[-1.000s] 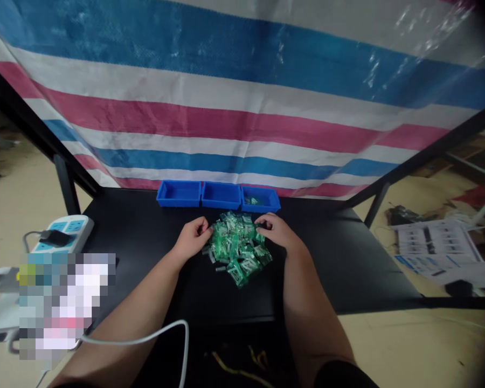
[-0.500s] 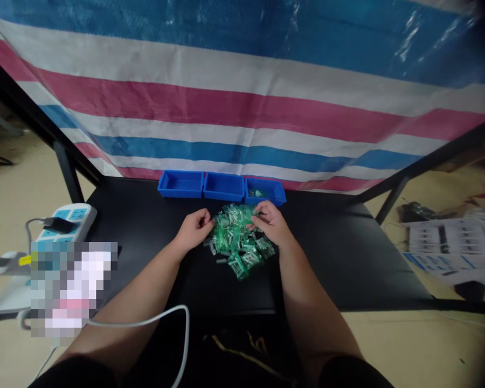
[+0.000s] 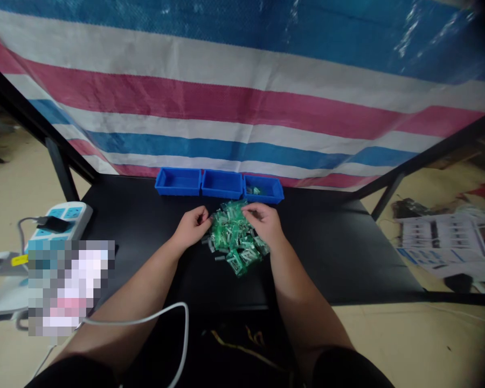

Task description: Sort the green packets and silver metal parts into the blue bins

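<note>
A pile of small green-tinted plastic packets [image 3: 236, 237] with metallic-looking pieces inside lies on the black table [image 3: 319, 253]. At the pile's left edge is my left hand [image 3: 193, 225], its fingers curled and closed; whatever they may hold is too small to make out. My right hand [image 3: 265, 220] reaches over the pile's upper right, with thumb and forefinger pinched on a green plastic packet [image 3: 242, 209]. Behind the pile stands the right blue bin [image 3: 270, 197], with a few small packets [image 3: 253, 190] in it.
The left blue bin [image 3: 178, 189] and middle blue bin [image 3: 222, 191] stand in a row with the right one, before a striped tarp [image 3: 210, 97]. A power strip [image 3: 75, 215] is at the left. A white cable [image 3: 145, 321] crosses over my left forearm.
My right hand has moved left over the pile, and its fingers have come together in a pinch. My left hand stays by the pile's left edge. The view has shifted slightly.
</note>
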